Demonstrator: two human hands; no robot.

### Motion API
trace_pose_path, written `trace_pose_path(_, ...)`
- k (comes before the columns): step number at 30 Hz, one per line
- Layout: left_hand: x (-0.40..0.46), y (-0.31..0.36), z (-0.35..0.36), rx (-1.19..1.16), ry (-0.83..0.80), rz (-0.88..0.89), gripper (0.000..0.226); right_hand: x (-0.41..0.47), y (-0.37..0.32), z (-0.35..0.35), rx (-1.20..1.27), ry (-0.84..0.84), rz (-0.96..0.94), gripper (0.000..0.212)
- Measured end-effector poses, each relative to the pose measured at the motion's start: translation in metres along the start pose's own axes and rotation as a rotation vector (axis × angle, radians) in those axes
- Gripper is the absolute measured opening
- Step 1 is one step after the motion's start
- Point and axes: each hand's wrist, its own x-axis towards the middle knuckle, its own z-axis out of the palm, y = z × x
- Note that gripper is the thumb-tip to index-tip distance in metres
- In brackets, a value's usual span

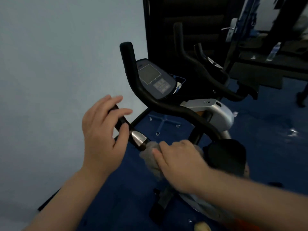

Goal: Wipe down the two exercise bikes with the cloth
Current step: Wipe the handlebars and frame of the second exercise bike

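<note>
An exercise bike [215, 112] with black curved handlebars and a dark console [155, 79] stands in front of me. My left hand [103, 134] rests around the near left handlebar grip, fingers loosely spread, just above its silver pulse sensor [138, 138]. My right hand [180, 164] presses a grey cloth [150, 157] around the handlebar right below that sensor. A second bike's black handlebars [185, 52] show farther back on the right.
A pale blue wall [58, 64] fills the left side. The floor [266, 147] is dark blue. A dark door with a metal handle [230, 30] stands behind the bikes. A water bottle [273, 51] sits on dark equipment at the right.
</note>
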Motion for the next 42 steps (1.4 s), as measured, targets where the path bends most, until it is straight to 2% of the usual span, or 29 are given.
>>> trace_pose_path(1, 0.004, -0.004, -0.003, -0.029, 0.007, -0.023, 0.029, 0.001, -0.012, 0.006, -0.03, 0.046, 0.074, 0.018)
trace_pose_path(3, 0.009, -0.011, -0.006, -0.13, -0.022, -0.099, 0.037, -0.003, -0.024, 0.016, -0.009, 0.23, 0.177, 0.029)
trace_pose_path(5, 0.009, -0.017, -0.006, -0.286, -0.086, -0.214, 0.039, -0.005, -0.03, 0.022, 0.054, 0.364, 0.246, 0.028)
trace_pose_path(6, 0.008, -0.018, -0.006, -0.356, -0.106, -0.264, 0.038, 0.001, -0.034, 0.02, 0.037, 0.343, 0.268, 0.027)
trace_pose_path(8, 0.005, -0.02, -0.005, -0.466, -0.124, -0.322, 0.038, 0.026, -0.044, 0.01, 0.028, 0.201, 0.286, 0.042)
trace_pose_path(11, 0.001, -0.02, -0.003, -0.617, -0.123, -0.407, 0.042, 0.067, -0.054, 0.002, -0.033, 0.239, 0.173, 0.056)
trace_pose_path(13, -0.002, -0.02, -0.002, -0.666, -0.129, -0.428, 0.043, 0.069, -0.054, 0.0, -0.059, 0.258, 0.189, 0.054)
trace_pose_path(15, -0.003, -0.018, -0.002, -0.685, -0.136, -0.431, 0.044, 0.05, -0.05, 0.005, 0.065, 0.288, 0.277, 0.043)
trace_pose_path(16, -0.004, -0.018, -0.003, -0.688, -0.141, -0.435, 0.045, 0.042, -0.047, 0.01, 0.107, 0.265, 0.3, 0.048)
trace_pose_path(17, -0.004, -0.017, -0.003, -0.691, -0.144, -0.446, 0.045, 0.037, -0.043, 0.013, 0.104, 0.249, 0.27, 0.051)
trace_pose_path(19, -0.005, -0.012, -0.004, -0.712, -0.137, -0.492, 0.047, 0.047, -0.035, 0.011, 0.101, 0.193, 0.149, 0.042)
trace_pose_path(20, -0.006, -0.01, -0.004, -0.728, -0.127, -0.526, 0.047, 0.058, -0.035, 0.005, 0.118, 0.19, 0.106, 0.049)
trace_pose_path(22, -0.007, -0.005, -0.004, -0.751, -0.077, -0.589, 0.047, 0.082, -0.044, -0.006, 0.254, 0.195, 0.151, 0.051)
trace_pose_path(24, -0.009, -0.001, -0.003, -0.762, -0.035, -0.63, 0.046, 0.089, -0.057, -0.008, 0.358, 0.348, 0.174, 0.039)
trace_pose_path(25, -0.011, 0.0, -0.002, -0.763, -0.019, -0.643, 0.046, 0.084, -0.061, -0.007, 0.375, 0.393, 0.163, 0.042)
trace_pose_path(27, -0.017, 0.002, 0.0, -0.747, 0.021, -0.656, 0.046, 0.072, -0.057, 0.002, 0.347, 0.375, 0.109, 0.055)
trace_pose_path(28, -0.019, 0.003, 0.001, -0.729, 0.046, -0.663, 0.047, 0.071, -0.049, 0.006, 0.337, 0.348, 0.087, 0.051)
trace_pose_path(30, -0.023, 0.004, 0.003, -0.695, 0.097, -0.697, 0.052, 0.078, -0.039, 0.0, 0.45, 0.228, 0.101, 0.022)
trace_pose_path(31, -0.023, 0.004, 0.003, -0.679, 0.13, -0.717, 0.054, 0.087, -0.038, -0.006, 0.551, 0.227, 0.12, 0.017)
trace_pose_path(33, -0.022, 0.001, 0.001, -0.666, 0.215, -0.712, 0.052, 0.108, -0.048, -0.017, 0.726, 0.31, 0.108, 0.028)
trace_pose_path(34, -0.02, -0.001, 0.0, -0.671, 0.248, -0.703, 0.051, 0.114, -0.053, -0.021, 0.745, 0.379, 0.055, 0.027)
trace_pose_path(35, -0.018, -0.003, -0.002, -0.679, 0.266, -0.697, 0.05, 0.116, -0.059, -0.024, 0.685, 0.427, -0.027, 0.022)
trace_pose_path(37, -0.015, -0.01, -0.009, -0.699, 0.258, -0.696, 0.05, 0.11, -0.054, -0.022, 0.534, 0.419, -0.156, 0.012)
trace_pose_path(38, -0.015, -0.014, -0.012, -0.703, 0.245, -0.689, 0.05, 0.104, -0.047, -0.018, 0.463, 0.403, -0.202, 0.018)
trace_pose_path(40, -0.015, -0.024, -0.021, -0.697, 0.223, -0.644, 0.052, 0.098, -0.038, -0.011, 0.402, 0.382, -0.222, 0.034)
trace_pose_path(42, -0.016, -0.033, -0.027, -0.704, 0.203, -0.619, 0.056, 0.102, -0.045, -0.017, 0.455, 0.371, -0.128, 0.029)
